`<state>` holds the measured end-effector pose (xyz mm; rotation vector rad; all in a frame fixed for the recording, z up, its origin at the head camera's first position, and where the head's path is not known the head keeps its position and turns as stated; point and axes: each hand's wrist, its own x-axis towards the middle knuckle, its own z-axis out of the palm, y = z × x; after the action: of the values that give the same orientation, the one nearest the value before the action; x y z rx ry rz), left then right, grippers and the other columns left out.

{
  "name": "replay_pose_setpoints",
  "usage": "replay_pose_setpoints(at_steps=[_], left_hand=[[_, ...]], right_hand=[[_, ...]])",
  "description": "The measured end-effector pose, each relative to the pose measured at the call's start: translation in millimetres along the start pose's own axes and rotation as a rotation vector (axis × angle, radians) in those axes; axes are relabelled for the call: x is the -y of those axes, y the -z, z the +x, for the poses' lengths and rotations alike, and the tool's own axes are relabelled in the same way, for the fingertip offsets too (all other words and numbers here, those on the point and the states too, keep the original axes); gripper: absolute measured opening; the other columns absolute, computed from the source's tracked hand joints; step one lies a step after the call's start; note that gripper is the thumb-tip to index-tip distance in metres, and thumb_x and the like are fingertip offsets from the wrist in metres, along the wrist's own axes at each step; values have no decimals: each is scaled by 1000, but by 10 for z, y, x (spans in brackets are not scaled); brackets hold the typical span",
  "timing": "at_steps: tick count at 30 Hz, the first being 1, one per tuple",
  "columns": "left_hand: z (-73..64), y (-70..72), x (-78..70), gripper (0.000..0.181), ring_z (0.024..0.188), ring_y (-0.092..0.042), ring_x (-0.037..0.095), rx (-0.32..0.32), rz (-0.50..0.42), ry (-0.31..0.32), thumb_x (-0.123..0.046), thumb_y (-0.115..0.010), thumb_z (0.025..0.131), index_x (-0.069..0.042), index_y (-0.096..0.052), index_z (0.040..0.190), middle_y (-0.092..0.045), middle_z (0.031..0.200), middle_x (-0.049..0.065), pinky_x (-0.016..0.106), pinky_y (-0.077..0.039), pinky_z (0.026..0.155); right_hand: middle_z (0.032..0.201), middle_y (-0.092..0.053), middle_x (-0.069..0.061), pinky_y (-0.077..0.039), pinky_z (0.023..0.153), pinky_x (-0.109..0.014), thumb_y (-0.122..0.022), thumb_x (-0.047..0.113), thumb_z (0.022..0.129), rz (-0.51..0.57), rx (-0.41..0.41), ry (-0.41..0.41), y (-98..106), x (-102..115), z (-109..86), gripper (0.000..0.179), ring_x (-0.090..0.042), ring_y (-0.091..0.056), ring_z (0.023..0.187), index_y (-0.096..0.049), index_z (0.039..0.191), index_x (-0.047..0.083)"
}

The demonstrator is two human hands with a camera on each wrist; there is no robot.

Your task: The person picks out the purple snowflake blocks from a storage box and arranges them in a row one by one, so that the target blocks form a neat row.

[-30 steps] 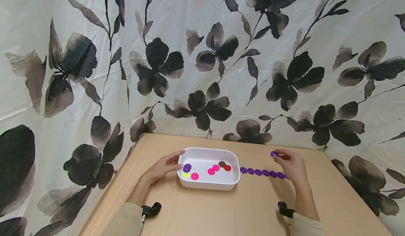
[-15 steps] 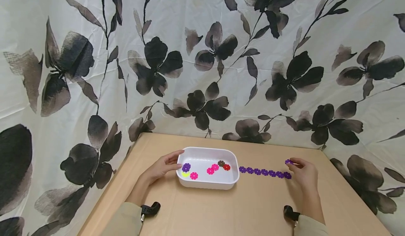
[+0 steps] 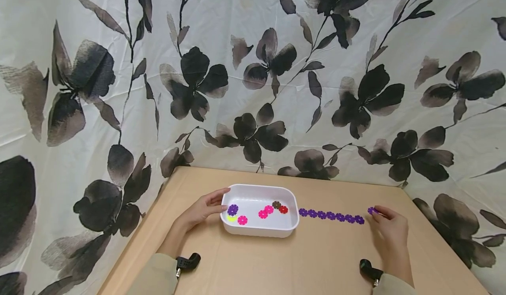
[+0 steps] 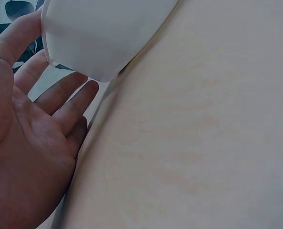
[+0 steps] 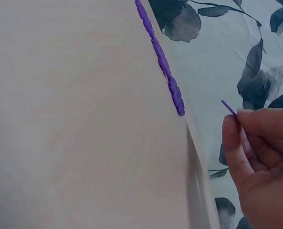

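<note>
My left hand holds a white plastic tray by its left end, thumb at the rim; in the left wrist view the fingers reach along the tray's wall. Between thumb and forefinger, my right hand pinches a purple notched, flower-shaped disc. Seen from the right wrist, that disc is edge-on. A straight row of several purple discs runs rightward from the tray's right side. The pinched disc is just beyond the row's right end, with a gap between them.
Inside the tray lie several loose discs: a purple disc partly over a yellow one, pink discs, a brown one and a red one. Behind the wooden table hangs a floral cloth.
My right hand has moved right and lower in the head view, carrying the purple disc from above the row to past its right end. The left hand and tray stay in place.
</note>
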<state>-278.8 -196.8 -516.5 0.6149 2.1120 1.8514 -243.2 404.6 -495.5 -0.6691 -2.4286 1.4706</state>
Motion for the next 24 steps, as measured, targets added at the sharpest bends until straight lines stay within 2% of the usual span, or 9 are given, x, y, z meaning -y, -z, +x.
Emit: replay_pose_setpoints(at_steps=[4,9,12,19,24], left_hand=[[-1,6,-11,70,150,-41,41,-12,5,12,-17,-71,100,-8,-38,161,-36,167,18,27,-46,115],[4,10,-13,71,151,-42,38,-22,0,33,-20,-74,98,-12,-40,160,-38,167,14,27,-46,115],[5,13,-11,71,151,-41,39,-16,0,25,-19,-73,98,-11,-39,161,-37,167,15,28,-46,116],[5,12,-13,71,151,-41,40,-15,-1,24,-18,-73,99,-10,-39,161,-37,167,16,28,-46,115],[7,11,-6,71,151,-39,41,-7,-1,18,-17,-71,100,-8,-37,161,-35,167,18,28,-45,116]], right_hand=[[141,-59,-21,-49,70,-3,-62,9,104,12,17,-29,11,-39,23,40,-10,-55,106,-60,143,2],[140,-59,-25,-48,67,-6,-61,9,104,-39,22,-8,0,-101,41,37,-23,-54,113,-61,141,0],[139,-60,-25,-46,70,-11,-60,9,104,-72,23,6,-13,-141,55,36,-27,-52,115,-63,139,-1],[131,-63,-33,-47,91,-47,-63,7,102,-254,38,140,-39,-180,73,32,-44,-56,115,-66,131,-7],[127,-66,-33,-47,97,-59,-64,7,101,-327,38,178,-41,-165,48,32,-49,-57,115,-66,129,-8]])
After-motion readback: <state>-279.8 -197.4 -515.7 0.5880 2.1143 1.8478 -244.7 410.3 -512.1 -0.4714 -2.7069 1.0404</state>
